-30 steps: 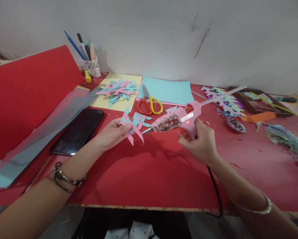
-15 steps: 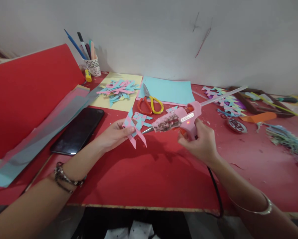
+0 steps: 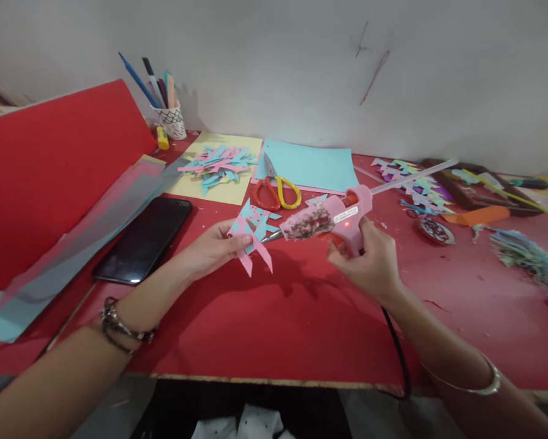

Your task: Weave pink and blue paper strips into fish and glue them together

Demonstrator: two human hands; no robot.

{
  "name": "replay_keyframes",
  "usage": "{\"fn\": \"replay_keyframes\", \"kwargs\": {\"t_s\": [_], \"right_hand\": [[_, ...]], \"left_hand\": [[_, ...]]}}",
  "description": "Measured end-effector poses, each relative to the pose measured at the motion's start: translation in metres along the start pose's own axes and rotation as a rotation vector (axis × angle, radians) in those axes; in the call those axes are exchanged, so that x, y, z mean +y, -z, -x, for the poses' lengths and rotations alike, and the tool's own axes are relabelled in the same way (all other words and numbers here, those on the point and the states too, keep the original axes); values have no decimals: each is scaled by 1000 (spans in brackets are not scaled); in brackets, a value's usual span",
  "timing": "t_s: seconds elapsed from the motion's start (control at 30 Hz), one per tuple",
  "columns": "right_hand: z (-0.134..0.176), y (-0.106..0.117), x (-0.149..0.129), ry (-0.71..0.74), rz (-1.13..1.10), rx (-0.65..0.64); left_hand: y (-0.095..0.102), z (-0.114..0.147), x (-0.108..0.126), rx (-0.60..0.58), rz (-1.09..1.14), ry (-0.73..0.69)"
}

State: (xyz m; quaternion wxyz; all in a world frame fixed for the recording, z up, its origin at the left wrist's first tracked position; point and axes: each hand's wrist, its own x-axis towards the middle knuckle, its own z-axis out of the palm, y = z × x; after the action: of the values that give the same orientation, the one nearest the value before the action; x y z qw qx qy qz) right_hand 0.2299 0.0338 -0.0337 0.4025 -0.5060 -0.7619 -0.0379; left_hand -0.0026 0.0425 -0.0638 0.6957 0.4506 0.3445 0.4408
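Note:
Between the thumb and fingers of my left hand (image 3: pixel 214 249) are folded pink and blue paper strips (image 3: pixel 259 249), with pointed pink ends hanging down. My right hand (image 3: pixel 370 259) wraps round the handle of a pink glue gun (image 3: pixel 320 219), its fingers at the orange trigger. A small light glows on the gun's side, and a clear glue stick (image 3: pixel 414 177) sticks out of its back. The metal nozzle points left at the strips, right beside them; whether it touches them I cannot tell. More folded blue pieces lie just behind, partly hidden.
Scissors (image 3: pixel 278 192) with red and yellow handles lie behind the hands. A heap of cut strips (image 3: pixel 219 163) rests on yellow paper, beside blue sheets (image 3: pixel 315 166). To the left are a black phone (image 3: pixel 143 241) and a pen cup (image 3: pixel 171 122). The gun's cord (image 3: pixel 395 344) hangs over the table's front edge.
The paper strips in my left hand have tilted and shifted slightly down and right, closer round the nozzle. The glue gun and my right hand have hardly moved.

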Motion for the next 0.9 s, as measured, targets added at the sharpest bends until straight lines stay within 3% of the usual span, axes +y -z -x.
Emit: {"fn": "replay_keyframes", "kwargs": {"t_s": [0.57,0.9], "right_hand": [[-1,-1,0,-31,35,31],[-1,1,0,-30,33,40]], "left_hand": [[-3,1,3,-101,-129,-54],[-6,1,5,-92,-120,-60]]}}
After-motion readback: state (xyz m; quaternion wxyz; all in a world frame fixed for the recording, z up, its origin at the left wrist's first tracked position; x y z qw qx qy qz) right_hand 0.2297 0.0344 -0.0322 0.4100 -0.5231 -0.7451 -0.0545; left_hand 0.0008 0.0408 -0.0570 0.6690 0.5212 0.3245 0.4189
